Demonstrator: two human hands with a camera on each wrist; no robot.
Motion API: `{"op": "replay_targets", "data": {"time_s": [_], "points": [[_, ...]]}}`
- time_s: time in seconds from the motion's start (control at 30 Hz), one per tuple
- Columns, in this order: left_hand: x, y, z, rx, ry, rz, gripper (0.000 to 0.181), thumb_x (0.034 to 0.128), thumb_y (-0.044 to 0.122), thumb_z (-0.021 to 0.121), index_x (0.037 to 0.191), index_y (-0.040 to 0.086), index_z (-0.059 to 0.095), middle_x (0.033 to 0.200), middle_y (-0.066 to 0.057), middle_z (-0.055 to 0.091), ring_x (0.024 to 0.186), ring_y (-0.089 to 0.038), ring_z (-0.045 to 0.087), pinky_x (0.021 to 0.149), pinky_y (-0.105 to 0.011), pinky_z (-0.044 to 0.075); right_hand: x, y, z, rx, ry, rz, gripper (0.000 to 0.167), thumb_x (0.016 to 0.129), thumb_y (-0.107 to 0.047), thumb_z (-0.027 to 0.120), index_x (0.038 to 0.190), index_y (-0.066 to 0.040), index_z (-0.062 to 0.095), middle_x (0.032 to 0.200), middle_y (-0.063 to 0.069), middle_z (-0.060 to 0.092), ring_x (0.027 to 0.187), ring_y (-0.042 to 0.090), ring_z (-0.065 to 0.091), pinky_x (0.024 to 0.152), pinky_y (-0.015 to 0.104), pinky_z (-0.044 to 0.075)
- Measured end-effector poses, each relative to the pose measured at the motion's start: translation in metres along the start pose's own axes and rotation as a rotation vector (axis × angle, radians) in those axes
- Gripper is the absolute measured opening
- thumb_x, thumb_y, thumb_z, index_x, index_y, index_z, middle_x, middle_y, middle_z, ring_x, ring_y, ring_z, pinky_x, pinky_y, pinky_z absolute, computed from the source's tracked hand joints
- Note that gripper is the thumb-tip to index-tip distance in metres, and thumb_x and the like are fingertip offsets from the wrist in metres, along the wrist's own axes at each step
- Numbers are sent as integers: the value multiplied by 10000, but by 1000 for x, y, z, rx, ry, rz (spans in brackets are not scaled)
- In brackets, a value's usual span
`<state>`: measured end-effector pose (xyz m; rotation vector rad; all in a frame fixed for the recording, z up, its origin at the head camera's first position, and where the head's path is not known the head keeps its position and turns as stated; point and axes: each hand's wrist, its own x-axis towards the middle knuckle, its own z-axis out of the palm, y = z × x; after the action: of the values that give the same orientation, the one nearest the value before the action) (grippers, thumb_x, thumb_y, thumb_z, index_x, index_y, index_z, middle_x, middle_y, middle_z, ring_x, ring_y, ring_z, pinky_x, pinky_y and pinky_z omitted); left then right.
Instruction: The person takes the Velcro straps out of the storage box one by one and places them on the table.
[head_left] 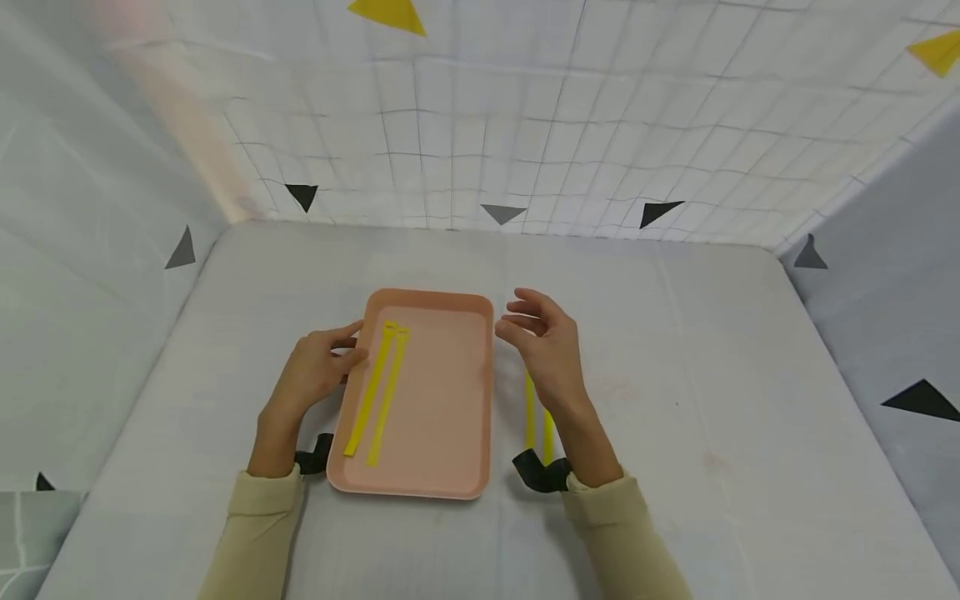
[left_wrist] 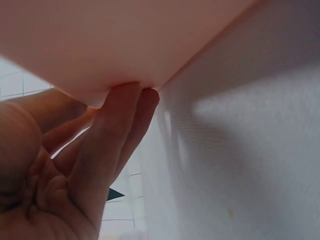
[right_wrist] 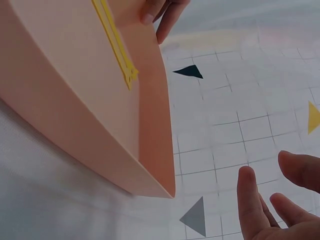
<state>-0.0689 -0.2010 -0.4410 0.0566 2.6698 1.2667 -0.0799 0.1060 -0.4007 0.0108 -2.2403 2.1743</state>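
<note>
White table covering (head_left: 690, 350) spreads beneath me. My left hand (head_left: 317, 367) pinches the long side of one shallow, rectangular pink tray (head_left: 446, 392), just right of that grip. Two flat yellow strips (head_left: 370, 389) lie inside, roughly lengthwise; two more yellow strips (head_left: 529, 412) show under my nearer right hand (head_left: 551, 346)'s wrist. Its loose fingers hold nothing.

I wear long sleeves of a pale khaki colour, the left sleeve (head_left: 251, 546) and the right sleeve (head_left: 633, 542) being alike. Each finishes with a wide, plain cuff (head_left: 264, 497), and the cloth makes a few soft creases. At my left wrist sits a small black piece (head_left: 318, 455); at my right wrist, a second black piece (head_left: 542, 475), bent in shape. My left hand (head_left: 313, 367) and right hand (head_left: 553, 352) are bare.
</note>
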Motion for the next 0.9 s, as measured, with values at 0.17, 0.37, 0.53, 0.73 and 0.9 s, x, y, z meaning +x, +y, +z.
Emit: {"op": "replay_targets", "data": {"time_s": [0.17,0.37,0.53,0.73,0.9], "points": [[-1,0,-2,18,5,3,541,993,136,618,1484,13,426,1281,-298,581,1072,-394,646,771,-406,587,-1,0,2,-10,-5,0,477,885,20,699,1344,-16,573,1194,161,583,1055,235,622,827,270,556],[-1,1,-1,-9,-6,-9,549,995,137,617,1491,19,414,1290,-299,574,1021,-368,673,750,-378,591,-1,1,3,-15,3,-9,478,874,30,707,1334,-7,580,1183,164,587,1052,242,627,822,270,557],[-1,1,-1,1,-3,-7,549,994,143,620,1490,25,418,1285,-295,580,1026,-370,671,741,-377,591,-1,0,7,-4,6,-15,475,867,48,703,1325,-2,588,1196,194,585,1047,266,629,802,268,561],[-1,0,0,-21,-1,-1,549,993,133,619,1491,26,414,1283,-300,577,972,-348,693,716,-358,595,-1,2,12,6,-7,-1,470,869,46,697,1324,-9,593,1199,198,584,1066,301,627,782,261,565],[0,-1,1,-41,-5,2,549,997,126,612,1494,19,403,1290,-308,568,930,-326,705,692,-335,596,-3,3,13,-3,-14,14,476,866,34,703,1327,-8,592,1217,228,577,1056,286,631,774,258,563]]}}
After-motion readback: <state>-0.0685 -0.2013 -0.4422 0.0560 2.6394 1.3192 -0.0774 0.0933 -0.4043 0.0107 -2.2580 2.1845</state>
